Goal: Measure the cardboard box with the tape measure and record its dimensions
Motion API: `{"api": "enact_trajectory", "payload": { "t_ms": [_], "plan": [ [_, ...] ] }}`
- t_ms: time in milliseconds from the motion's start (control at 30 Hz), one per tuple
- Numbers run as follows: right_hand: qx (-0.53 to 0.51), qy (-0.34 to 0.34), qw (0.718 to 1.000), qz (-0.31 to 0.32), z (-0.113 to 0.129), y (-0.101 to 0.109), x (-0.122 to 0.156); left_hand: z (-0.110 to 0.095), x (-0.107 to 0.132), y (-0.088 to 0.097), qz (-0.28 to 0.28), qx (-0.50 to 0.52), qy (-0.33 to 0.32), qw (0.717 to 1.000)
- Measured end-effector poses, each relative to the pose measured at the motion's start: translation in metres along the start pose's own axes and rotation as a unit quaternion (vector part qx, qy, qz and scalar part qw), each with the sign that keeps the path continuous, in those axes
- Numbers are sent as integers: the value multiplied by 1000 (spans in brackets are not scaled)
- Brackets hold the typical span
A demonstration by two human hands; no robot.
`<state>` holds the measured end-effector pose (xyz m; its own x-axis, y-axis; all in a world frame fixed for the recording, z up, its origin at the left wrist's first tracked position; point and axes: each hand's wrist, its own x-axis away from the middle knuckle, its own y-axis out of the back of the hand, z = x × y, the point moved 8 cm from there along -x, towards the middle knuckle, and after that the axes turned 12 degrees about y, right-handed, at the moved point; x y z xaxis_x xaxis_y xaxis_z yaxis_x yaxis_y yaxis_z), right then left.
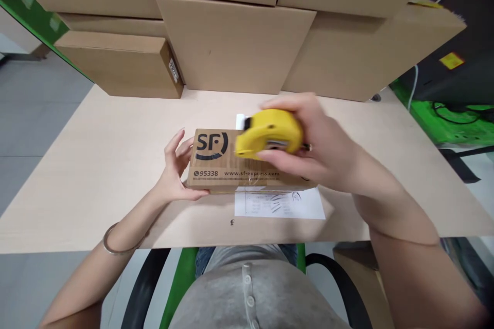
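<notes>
A small brown cardboard box (216, 177) with black "SF" print lies across the middle of the desk. My left hand (175, 172) grips its left end, thumb at the near corner and fingers at the far side. My right hand (312, 144) is closed around a yellow tape measure (276, 126), slightly blurred, held over the right part of the box and hiding much of its top. Under the box's near edge, a white printed sheet (278, 204) with handwritten marks sticks out. A bit of white paper (240, 121) shows behind the box.
Large cardboard boxes (235, 41) stand stacked along the back of the desk (85, 180). A flatter box (119, 64) with a label is at the back left. Past the right edge are dark equipment (436, 72) and cables on a green surface (440, 123).
</notes>
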<state>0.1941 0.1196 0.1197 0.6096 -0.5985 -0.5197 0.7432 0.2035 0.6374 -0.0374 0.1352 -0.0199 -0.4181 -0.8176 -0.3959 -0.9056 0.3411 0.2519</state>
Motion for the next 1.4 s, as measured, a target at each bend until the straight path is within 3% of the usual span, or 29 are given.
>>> {"api": "enact_trajectory", "payload": {
  "t_ms": [100, 167, 267, 333, 433, 633, 733, 1000, 1167, 1300, 1400],
  "plan": [
    [-22, 57, 994, 95, 10, -43, -40, 5, 6, 0, -18, 5, -5, 1000],
    [-31, 64, 986, 153, 14, -64, -53, 7, 10, 1, -28, -12, -23, 999],
    [-5, 50, 979, 198, 11, -73, -54, 11, 14, 1, -20, -46, -43, 998],
    [5, 28, 982, 189, 3, -64, -45, 11, 13, 0, -13, -71, -58, 996],
    [-10, -11, 989, 148, -14, -33, -15, 5, 9, 0, -14, -99, -88, 991],
    [10, -155, 988, 13, -52, 56, 82, 0, 6, 0, -11, -115, -104, 988],
    [10, -195, 979, -55, -58, 81, 117, 5, 7, 2, -11, -113, -100, 988],
    [-5, -176, 981, -81, -61, 70, 126, 9, 7, 3, -9, -98, -104, 990],
    [25, -172, 983, -65, -49, 76, 124, 11, 8, 4, -12, -92, -90, 992],
    [26, -163, 986, 3, -34, 69, 98, 13, 5, 5, -26, -85, -62, 994],
    [42, -133, 988, 68, -26, 42, 58, 13, 5, 4, -24, -84, -65, 994]
  ]
}}
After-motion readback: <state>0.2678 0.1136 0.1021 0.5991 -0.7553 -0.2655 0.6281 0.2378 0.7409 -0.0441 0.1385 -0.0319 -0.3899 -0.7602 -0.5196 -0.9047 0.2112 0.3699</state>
